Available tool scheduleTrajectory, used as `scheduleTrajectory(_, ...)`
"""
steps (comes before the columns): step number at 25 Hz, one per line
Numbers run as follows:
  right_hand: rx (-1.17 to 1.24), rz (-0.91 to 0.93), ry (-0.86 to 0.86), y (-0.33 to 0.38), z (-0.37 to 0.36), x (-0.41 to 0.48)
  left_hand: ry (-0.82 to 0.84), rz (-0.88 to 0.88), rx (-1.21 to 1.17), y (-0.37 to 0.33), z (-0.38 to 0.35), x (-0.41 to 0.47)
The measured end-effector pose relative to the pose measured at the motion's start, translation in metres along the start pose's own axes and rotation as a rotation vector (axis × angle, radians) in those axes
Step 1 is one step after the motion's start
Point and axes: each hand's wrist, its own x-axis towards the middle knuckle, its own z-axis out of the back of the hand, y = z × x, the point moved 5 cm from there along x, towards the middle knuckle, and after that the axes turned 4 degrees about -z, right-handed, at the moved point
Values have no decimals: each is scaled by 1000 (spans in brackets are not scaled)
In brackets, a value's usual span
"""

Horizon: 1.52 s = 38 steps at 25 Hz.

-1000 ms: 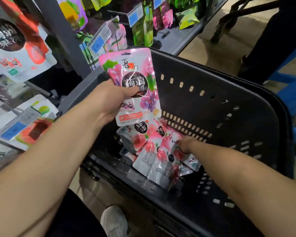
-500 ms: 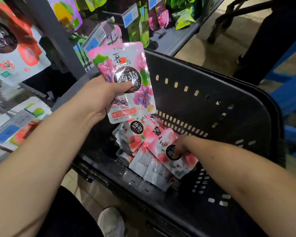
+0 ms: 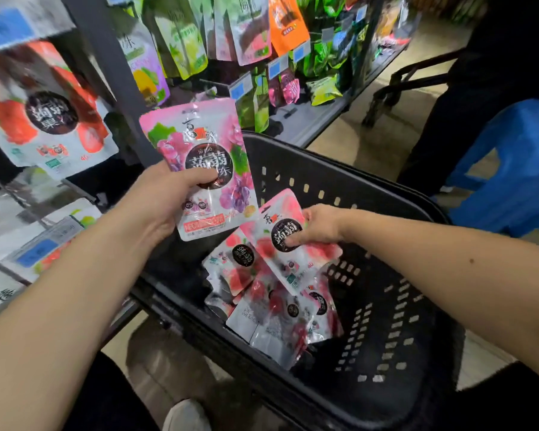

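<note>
While sorting jelly pouches at black plastic shopping basket (image 3: 293, 160), best keep each pouch flat, label up, thumb firm on front so slick film cannot slip. Left hand (image 3: 165, 197) closed round grape konjac jelly pouch (image 3: 206, 163), thumb across label, held upright above basket's left rim. Right hand (image 3: 319, 225) pinches peach jelly pouch (image 3: 280, 253), thumb on dark round label, just above pile of similar pouches (image 3: 271, 318) lying inside basket.

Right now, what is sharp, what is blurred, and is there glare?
Head view: the grape pouch in the left hand and the peach pouch in the right hand are sharp, with mild film glare; head view: the red packet at the left edge is smeared; head view: the wide lens bows the basket.
</note>
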Motion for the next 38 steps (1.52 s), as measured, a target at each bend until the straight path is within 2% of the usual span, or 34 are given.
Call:
scheduleTrajectory(5, -36, 97, -98, 31, 10, -30, -90, -84, 28, -18, 24, -33)
scheduleTrajectory(7, 96, 181, -100, 48, 14, -42, -124, -104, 43, -22, 33, -46)
scheduleTrajectory(9, 303, 263, -44, 64, 14, -49, -163, -137, 66, -29, 43, -60)
scheduleTrajectory(11, 403, 329, 3, 83, 13, -55, -211, -155, 73, -34, 54, -79)
scheduleTrajectory(16, 408, 485, 11, 137, 11, -71, -313, -164, 100, -41, 83, -130)
scheduleTrajectory(21, 376, 554, -30, 195, 3, -97, -405, -137, 181, -48, 136, -180)
scheduleTrajectory(28, 439, 670, -13, 264, -28, -128, -582, -134, 48, -57, 190, -230)
scheduleTrajectory(33, 428, 722, -39, 304, -42, -149, -629, -220, 94, -70, 213, -245)
scheduleTrajectory(38, 539, 780, -85, 344, -34, -159, -619, -400, 246, -127, 227, -247)
